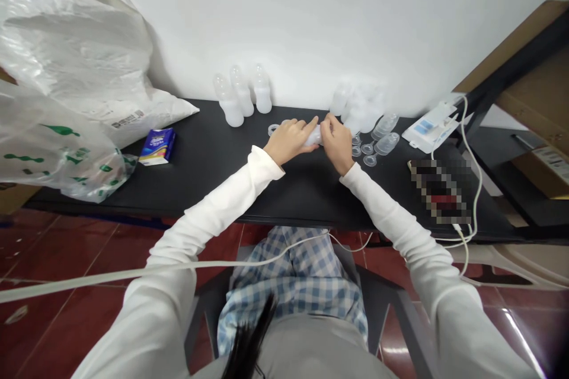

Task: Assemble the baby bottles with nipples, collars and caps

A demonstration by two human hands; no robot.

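Translucent plastic bottle (313, 136) mostly hidden, held by half-closed left hand (288, 141) and right hand (336, 142), over the middle of a black table (213, 177), pixelated object (440, 192) at the table's right end, red tile floor (75, 260) below

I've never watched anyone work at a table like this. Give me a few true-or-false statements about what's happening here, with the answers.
1. The left hand and right hand both hold a translucent plastic bottle. True.
2. Three translucent bottles stand near the wall, beyond the hands. True.
3. The tabletop is white. False: the table is black.
4. A blue packet lies to the right of the hands. False: the blue packet lies to their left, near a plastic bag.
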